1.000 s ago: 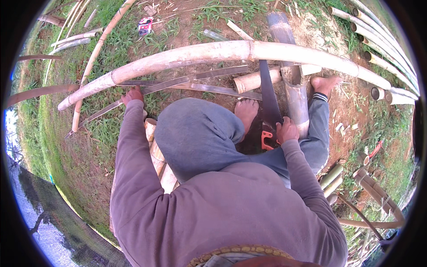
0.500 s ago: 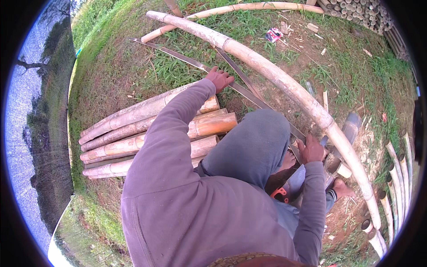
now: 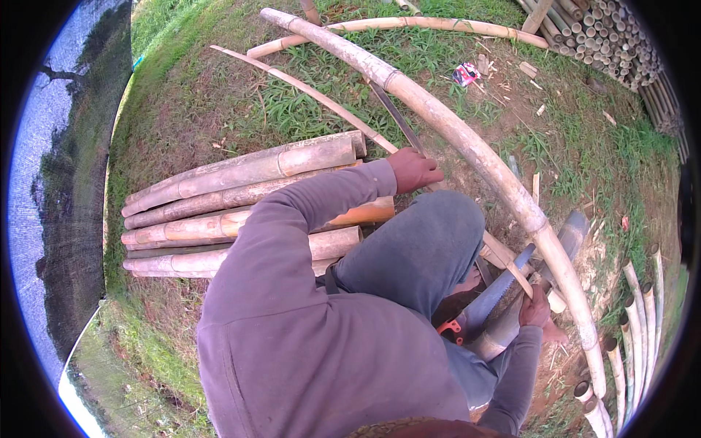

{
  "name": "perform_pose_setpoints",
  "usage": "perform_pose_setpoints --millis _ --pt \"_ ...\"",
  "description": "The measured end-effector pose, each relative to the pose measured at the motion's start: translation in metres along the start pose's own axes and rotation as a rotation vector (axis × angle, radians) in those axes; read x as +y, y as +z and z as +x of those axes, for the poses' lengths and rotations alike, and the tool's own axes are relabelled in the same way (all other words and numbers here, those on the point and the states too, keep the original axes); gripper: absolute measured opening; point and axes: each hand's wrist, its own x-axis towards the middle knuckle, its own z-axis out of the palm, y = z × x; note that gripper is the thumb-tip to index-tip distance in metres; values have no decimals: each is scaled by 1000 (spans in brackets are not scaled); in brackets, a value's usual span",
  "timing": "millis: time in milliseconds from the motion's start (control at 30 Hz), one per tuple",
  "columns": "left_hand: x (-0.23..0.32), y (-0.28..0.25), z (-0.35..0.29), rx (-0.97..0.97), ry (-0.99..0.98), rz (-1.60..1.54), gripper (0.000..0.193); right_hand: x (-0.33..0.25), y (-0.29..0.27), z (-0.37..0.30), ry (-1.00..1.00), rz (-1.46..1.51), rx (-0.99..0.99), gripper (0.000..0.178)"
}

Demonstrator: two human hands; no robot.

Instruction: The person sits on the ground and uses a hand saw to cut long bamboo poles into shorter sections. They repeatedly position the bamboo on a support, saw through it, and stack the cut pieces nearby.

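Note:
A long, pale split-bamboo strip (image 3: 314,95) runs slantwise from the far left, past my bent knee, toward the lower right. My left hand (image 3: 416,169) is closed around its middle, just beyond the knee. At its near end my right hand (image 3: 535,308) has its fingers closed on the strip. Beside that hand lies a handsaw (image 3: 491,298) with a toothed blade and an orange handle, next to a thick bamboo piece (image 3: 504,328) by my legs. A second, darker strip (image 3: 394,113) lies on the ground beyond my left hand. My knee hides part of the held strip.
A thick bamboo pole (image 3: 467,135) arches across in front of me, over another pole (image 3: 431,24). Cut bamboo lengths (image 3: 255,175) lie at left. A stack of poles (image 3: 613,40) stands far right, and upright pole ends (image 3: 642,314) at right. A red-white wrapper (image 3: 466,74) lies on the grass.
The strip has been turned, its darker face giving way to a pale one. My left hand has moved right and nearer along it; my right hand has shifted right and nearer. More saw blade shows.

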Motion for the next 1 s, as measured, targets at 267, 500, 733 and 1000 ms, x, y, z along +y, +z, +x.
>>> perform_pose_setpoints --millis 267,500,733,1000 --pt "-6 -13 52 236 92 123 22 -11 -28 -5 -91 44 185 46" --pt "-11 8 63 209 84 15 25 -16 -29 -7 63 115 164 47" --pt "-6 16 62 240 76 -10 24 -10 -26 -12 25 57 193 45" --pt "-2 17 68 259 66 -10 26 -4 -23 -12 15 73 212 45"
